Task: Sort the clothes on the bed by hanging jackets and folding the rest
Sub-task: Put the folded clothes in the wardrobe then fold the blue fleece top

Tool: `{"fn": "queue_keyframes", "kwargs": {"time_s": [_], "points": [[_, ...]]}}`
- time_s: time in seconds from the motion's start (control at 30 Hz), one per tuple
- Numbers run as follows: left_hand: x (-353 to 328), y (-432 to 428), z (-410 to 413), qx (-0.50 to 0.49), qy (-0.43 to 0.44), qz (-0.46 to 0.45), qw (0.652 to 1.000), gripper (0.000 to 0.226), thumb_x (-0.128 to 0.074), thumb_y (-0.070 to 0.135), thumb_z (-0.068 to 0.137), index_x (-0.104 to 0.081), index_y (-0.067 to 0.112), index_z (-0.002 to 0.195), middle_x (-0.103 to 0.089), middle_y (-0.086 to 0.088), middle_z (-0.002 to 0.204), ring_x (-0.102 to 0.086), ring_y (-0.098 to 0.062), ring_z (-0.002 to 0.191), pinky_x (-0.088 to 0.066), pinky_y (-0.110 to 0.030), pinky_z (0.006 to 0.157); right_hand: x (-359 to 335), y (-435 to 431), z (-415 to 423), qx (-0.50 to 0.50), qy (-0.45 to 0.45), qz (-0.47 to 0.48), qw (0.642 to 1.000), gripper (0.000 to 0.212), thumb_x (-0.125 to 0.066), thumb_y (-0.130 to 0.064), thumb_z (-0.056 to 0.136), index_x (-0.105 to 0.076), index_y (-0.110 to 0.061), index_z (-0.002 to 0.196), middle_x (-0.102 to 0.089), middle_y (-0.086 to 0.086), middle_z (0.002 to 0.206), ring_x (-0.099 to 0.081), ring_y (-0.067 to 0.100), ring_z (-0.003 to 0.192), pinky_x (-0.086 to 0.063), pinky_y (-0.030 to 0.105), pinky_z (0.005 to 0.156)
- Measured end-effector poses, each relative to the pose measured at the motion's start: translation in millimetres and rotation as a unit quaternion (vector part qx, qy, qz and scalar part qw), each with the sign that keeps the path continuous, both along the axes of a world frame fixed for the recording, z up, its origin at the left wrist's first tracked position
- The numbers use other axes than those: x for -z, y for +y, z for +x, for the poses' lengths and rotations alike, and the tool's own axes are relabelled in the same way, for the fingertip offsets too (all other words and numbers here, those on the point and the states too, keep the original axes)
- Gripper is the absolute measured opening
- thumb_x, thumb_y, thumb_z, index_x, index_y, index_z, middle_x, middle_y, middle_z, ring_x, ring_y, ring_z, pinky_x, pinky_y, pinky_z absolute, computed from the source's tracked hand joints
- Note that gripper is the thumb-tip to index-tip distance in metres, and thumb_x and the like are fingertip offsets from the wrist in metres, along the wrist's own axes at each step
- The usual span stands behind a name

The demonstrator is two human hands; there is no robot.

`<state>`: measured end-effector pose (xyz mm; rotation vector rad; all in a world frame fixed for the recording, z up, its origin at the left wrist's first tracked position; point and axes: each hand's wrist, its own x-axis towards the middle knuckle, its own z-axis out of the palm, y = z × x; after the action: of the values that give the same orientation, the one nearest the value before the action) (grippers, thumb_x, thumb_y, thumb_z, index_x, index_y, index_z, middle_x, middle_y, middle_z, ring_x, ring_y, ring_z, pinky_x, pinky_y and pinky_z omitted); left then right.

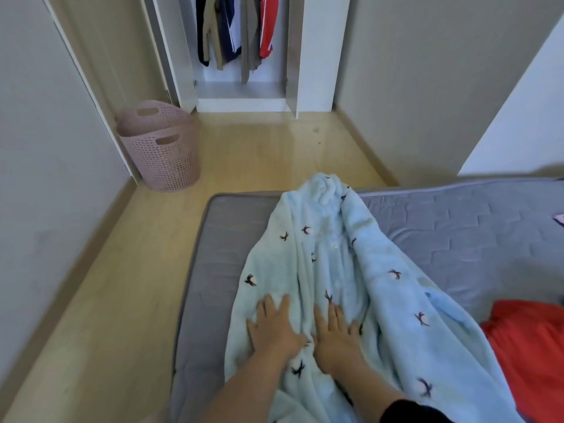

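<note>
Your left hand (273, 326) and right hand (335, 332): fingers spread flat, gripping nothing, pressing pale blue fleece garment (329, 270) on grey mattress (457, 236). Risk: plush fabric bunches under palms, fold skews.

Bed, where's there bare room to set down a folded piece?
Bare grey mattress lies right of the light blue fleece garment, beyond the red garment. A narrow strip runs along the bed's left edge. The near middle is crowded: left hand and right hand press the fleece.
</note>
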<state>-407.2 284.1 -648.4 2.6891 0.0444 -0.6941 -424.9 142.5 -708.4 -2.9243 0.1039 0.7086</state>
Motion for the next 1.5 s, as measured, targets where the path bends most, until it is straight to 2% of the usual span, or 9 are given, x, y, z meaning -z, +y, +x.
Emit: {"fn": "queue_keyframes", "kwargs": {"time_s": [0.4, 0.53, 0.63, 0.73, 0.9, 1.07, 1.23, 1.37, 1.5], "points": [[-9, 81, -8, -0.215, 0.022, -0.146, 0.965, 0.038, -0.052, 0.025, 0.091, -0.056, 0.002, 0.121, -0.06, -0.017, 0.116, -0.06, -0.031, 0.102, -0.051, -0.035, 0.081, -28, 9, 12, 0.028, 0.039, -0.001, 0.999, 0.065, -0.029, -0.043, 0.097, 0.001, -0.03, 0.153, 0.006, 0.009, 0.16, 0.001, 0.026, 0.147, -0.004, 0.051, 0.117], [-30, 133, 13, -0.516, -0.129, -0.346, 0.773, 0.032, -0.051, 0.01, 0.093, -0.057, -0.006, 0.12, -0.064, -0.021, 0.105, -0.064, -0.034, 0.09, -0.052, -0.036, 0.074, -33, 15, 2, 0.034, 0.047, 0.023, 0.998, 0.063, -0.031, -0.038, 0.098, -0.001, -0.027, 0.153, 0.005, 0.01, 0.16, 0.0, 0.027, 0.147, -0.008, 0.049, 0.116], [-64, 161, 26, -0.531, -0.323, -0.444, 0.645, 0.047, -0.049, 0.004, 0.093, -0.04, 0.009, 0.139, -0.054, -0.01, 0.129, -0.057, -0.021, 0.113, -0.047, -0.029, 0.089, -38, 21, 3, 0.06, 0.04, 0.057, 0.996, 0.062, -0.032, -0.036, 0.098, -0.008, -0.025, 0.153, -0.004, 0.011, 0.159, -0.007, 0.028, 0.146, -0.014, 0.048, 0.117], [-83, 146, 27, -0.422, -0.313, -0.458, 0.717, 0.073, -0.052, 0.005, 0.092, -0.016, 0.027, 0.152, -0.053, 0.013, 0.106, -0.056, 0.009, 0.083, -0.044, -0.002, 0.068, -44, 29, 4, 0.084, 0.012, 0.104, 0.991, 0.057, -0.037, -0.031, 0.096, -0.021, -0.021, 0.15, -0.019, 0.012, 0.153, -0.019, 0.03, 0.142, -0.023, 0.048, 0.114], [-49, 89, -6, -0.169, -0.055, -0.312, 0.933, 0.034, -0.049, 0.011, 0.093, -0.052, 0.015, 0.127, -0.057, -0.004, 0.119, -0.054, -0.024, 0.112, -0.044, -0.023, 0.083, -50, 31, -4, 0.073, -0.009, 0.161, 0.984, 0.05, -0.044, -0.023, 0.096, -0.035, -0.011, 0.144, -0.033, 0.013, 0.144, -0.034, 0.03, 0.133, -0.03, 0.04, 0.11], [-6, 61, -55, -0.227, 0.212, -0.405, 0.86, 0.043, -0.062, 0.025, 0.091, -0.053, 0.003, 0.127, -0.064, -0.015, 0.116, -0.063, -0.027, 0.103, -0.054, -0.039, 0.088, -56, 18, -18, 0.049, 0.029, 0.16, 0.985, 0.058, -0.047, -0.031, 0.098, -0.027, -0.01, 0.149, -0.014, 0.01, 0.158, -0.024, 0.026, 0.142, -0.02, 0.03, 0.111], [3, 48, -62, -0.261, 0.052, -0.318, 0.91, 0.035, -0.056, 0.008, 0.082, -0.059, 0.003, 0.117, -0.063, -0.016, 0.116, -0.061, -0.03, 0.102, -0.051, -0.034, 0.083, -53, 7, -41, 0.048, 0.009, 0.202, 0.978, 0.051, -0.04, -0.035, 0.102, -0.033, -0.013, 0.147, -0.016, 0.006, 0.159, -0.022, 0.021, 0.144, -0.016, 0.025, 0.112], [4, 79, -53, -0.426, -0.04, -0.245, 0.87, 0.042, -0.047, 0.005, 0.087, -0.052, 0.001, 0.129, -0.057, -0.02, 0.126, -0.056, -0.037, 0.112, -0.048, -0.039, 0.088, -45, -9, -59, 0.021, -0.054, 0.117, 0.991, 0.052, -0.039, -0.035, 0.101, -0.03, -0.015, 0.148, -0.021, 0.004, 0.158, -0.021, 0.019, 0.144, -0.013, 0.029, 0.116], [3, 77, -65, -0.271, -0.032, -0.144, 0.951, 0.042, -0.045, 0.015, 0.092, -0.043, 0.007, 0.134, -0.054, -0.016, 0.128, -0.054, -0.035, 0.114, -0.047, -0.042, 0.093, -40, -6, -67, -0.02, -0.08, 0.063, 0.995, 0.056, -0.042, -0.033, 0.099, -0.025, -0.015, 0.149, -0.02, 0.006, 0.158, -0.017, 0.02, 0.145, -0.009, 0.034, 0.117]]}}
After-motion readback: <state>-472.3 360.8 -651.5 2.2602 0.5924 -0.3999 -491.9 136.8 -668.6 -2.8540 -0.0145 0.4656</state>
